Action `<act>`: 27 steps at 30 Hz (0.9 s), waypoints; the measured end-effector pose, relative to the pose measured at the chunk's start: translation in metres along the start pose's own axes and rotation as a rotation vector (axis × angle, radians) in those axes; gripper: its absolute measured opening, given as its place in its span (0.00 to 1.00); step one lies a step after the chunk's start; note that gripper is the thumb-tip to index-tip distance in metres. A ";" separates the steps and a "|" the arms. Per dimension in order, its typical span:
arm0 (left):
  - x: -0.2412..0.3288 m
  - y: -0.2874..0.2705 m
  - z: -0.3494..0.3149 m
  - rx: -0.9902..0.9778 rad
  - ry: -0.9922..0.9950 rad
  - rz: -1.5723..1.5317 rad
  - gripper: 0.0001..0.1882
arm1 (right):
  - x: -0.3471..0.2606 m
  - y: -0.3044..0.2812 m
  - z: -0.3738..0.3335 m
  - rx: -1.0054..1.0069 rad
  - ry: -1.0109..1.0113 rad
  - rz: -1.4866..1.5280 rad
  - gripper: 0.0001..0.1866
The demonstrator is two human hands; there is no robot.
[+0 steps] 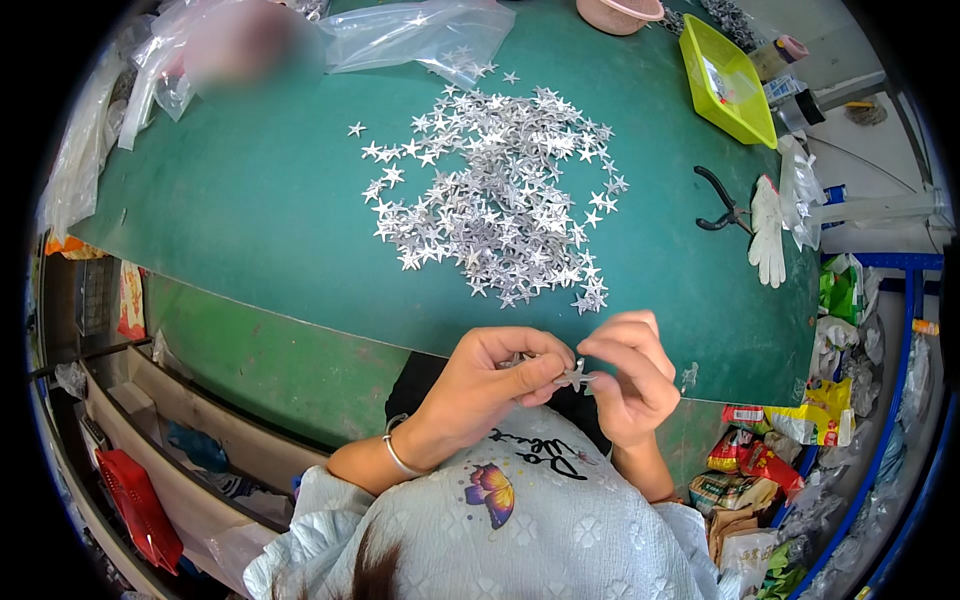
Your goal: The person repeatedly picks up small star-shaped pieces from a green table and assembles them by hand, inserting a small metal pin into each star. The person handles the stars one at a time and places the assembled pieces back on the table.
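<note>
A silver starfish-shaped piece is between my two hands, just off the table's near edge. My left hand pinches it between thumb and forefinger. Something silvery also shows inside the curled left fingers; its kind is hard to make out. Bent around the star's other side, my right hand has its thumb and forefinger tips at the star's points. A wide heap of similar silver stars lies on the green table beyond my hands, with loose ones around its edges.
A clear plastic bag lies behind the heap. Black-handled pliers and a white glove lie to the right, below a yellow-green basket. A pink bowl stands at the back. Shelving with packages is at lower right.
</note>
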State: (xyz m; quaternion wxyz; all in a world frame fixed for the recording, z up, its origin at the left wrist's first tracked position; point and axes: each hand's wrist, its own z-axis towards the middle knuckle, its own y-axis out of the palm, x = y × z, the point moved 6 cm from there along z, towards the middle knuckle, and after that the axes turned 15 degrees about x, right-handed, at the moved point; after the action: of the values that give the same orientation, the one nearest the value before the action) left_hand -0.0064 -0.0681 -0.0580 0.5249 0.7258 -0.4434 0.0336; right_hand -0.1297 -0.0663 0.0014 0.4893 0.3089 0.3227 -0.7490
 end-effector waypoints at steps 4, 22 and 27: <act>0.000 0.003 0.001 -0.023 0.022 0.004 0.08 | -0.002 0.003 0.001 -0.043 0.017 0.050 0.15; 0.023 0.006 -0.011 0.070 0.342 0.333 0.08 | -0.023 -0.004 0.008 0.002 -0.116 -0.192 0.11; 0.025 0.007 -0.011 0.050 0.373 0.323 0.07 | -0.018 -0.005 0.006 0.024 -0.005 -0.124 0.10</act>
State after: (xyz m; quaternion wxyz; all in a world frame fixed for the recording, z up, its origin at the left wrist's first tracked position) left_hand 0.0085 -0.0748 -0.0348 0.5675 0.6395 -0.4479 0.2614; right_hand -0.1296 -0.0603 0.0198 0.4388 0.2923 0.3313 -0.7824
